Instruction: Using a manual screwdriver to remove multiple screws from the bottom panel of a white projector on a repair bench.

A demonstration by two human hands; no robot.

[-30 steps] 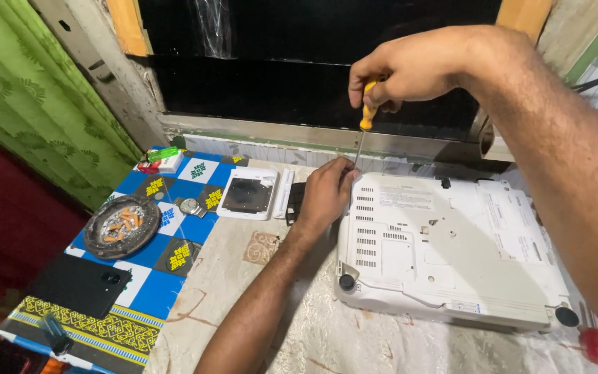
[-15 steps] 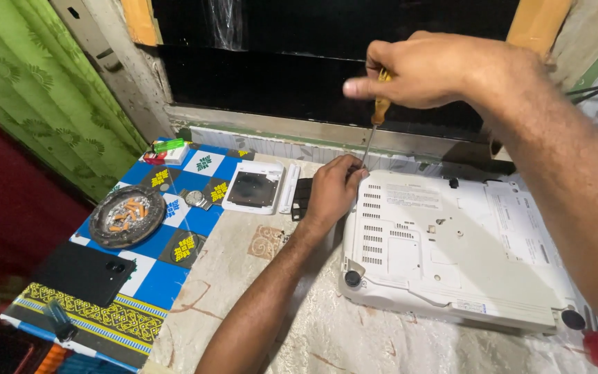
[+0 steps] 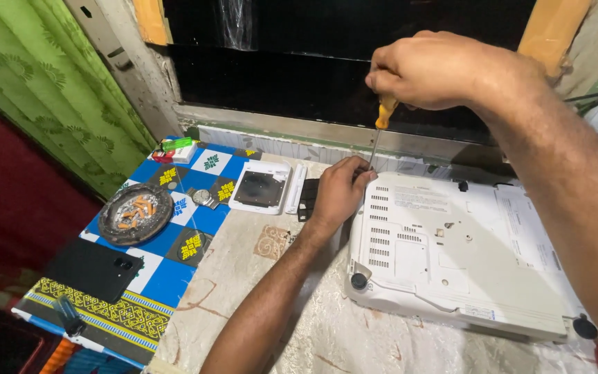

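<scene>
A white projector-like box (image 3: 465, 256) lies upside down on the cloth-covered table, its vented underside and black feet showing. My right hand (image 3: 437, 69) grips the orange handle of a screwdriver (image 3: 381, 131) held upright, its thin shaft pointing down at the box's far left corner. My left hand (image 3: 340, 190) rests against that same corner, fingers curled beside the screwdriver's tip. The tip itself is hidden between my fingers and the casing.
A white square panel (image 3: 261, 187) and a small black part (image 3: 308, 199) lie left of my left hand. On the blue patterned cloth (image 3: 174, 270) sit a round ashtray (image 3: 136, 213), a dark phone (image 3: 97, 269) and a small coin-like disc (image 3: 202, 197). Green curtain (image 3: 43, 90) hangs left; a dark window is behind.
My right hand with the screwdriver has shifted slightly right and lower toward the box's corner. My left hand stays at the corner. The view has tilted a little.
</scene>
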